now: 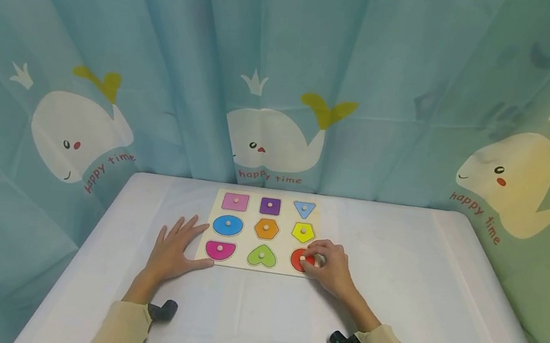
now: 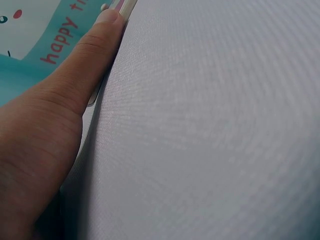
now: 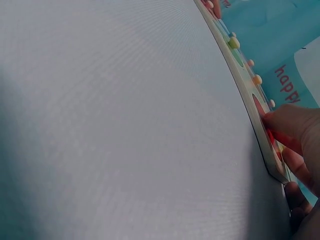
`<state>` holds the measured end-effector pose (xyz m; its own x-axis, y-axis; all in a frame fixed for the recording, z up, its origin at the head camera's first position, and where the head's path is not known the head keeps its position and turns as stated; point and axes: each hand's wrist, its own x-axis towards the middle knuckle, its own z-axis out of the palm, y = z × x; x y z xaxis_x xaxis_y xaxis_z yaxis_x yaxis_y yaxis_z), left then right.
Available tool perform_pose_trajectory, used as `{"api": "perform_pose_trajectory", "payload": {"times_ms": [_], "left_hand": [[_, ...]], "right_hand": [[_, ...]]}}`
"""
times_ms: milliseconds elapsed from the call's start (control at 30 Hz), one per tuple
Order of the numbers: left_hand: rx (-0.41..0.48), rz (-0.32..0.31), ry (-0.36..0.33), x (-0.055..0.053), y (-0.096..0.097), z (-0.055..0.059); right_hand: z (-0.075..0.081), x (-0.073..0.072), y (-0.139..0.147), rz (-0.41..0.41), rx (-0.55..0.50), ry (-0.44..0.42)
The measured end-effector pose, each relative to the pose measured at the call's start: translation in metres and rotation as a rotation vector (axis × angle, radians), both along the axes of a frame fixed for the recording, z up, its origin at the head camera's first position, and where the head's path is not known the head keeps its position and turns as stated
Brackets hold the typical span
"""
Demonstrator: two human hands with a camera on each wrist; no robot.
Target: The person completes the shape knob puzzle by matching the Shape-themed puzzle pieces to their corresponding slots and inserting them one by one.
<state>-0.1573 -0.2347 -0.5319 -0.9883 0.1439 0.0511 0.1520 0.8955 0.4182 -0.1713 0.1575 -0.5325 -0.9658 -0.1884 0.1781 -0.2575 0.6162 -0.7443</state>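
Observation:
A cream knob puzzle board (image 1: 253, 207) lies flat, with coloured shape pieces seated in it. At its lower right corner, my right hand (image 1: 332, 269) pinches the knob of the red round piece (image 1: 296, 262) between thumb and forefinger. The right wrist view shows the thumb of the right hand (image 3: 300, 135) at the red piece (image 3: 258, 105), close to the board's corner. My left hand (image 1: 172, 254) has its fingers spread along the board's left edge. Its thumb (image 2: 95, 42) touches the lower left corner, next to the magenta half-round piece (image 1: 219, 251).
The board lies on a white-covered table (image 1: 252, 322), near its far edge. A blue curtain (image 1: 384, 152) with printed whales hangs behind and around the table. Small dark wrist devices (image 1: 163, 311) sit at both cuffs. The green heart piece (image 1: 261, 261) lies between the hands.

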Motion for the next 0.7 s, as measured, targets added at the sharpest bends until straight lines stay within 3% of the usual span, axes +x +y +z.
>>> {"api": "perform_pose_trajectory", "payload": {"times_ms": [367,700], "left_hand": [[0.009,-0.003,-0.007,-0.001,0.001,0.005],[0.012,-0.017,-0.084,0.002,0.004,0.016]], "right_hand": [[0.000,-0.002,0.002,0.006,0.000,-0.001],[0.003,0.000,0.003,0.041,0.016,0.001]]}}
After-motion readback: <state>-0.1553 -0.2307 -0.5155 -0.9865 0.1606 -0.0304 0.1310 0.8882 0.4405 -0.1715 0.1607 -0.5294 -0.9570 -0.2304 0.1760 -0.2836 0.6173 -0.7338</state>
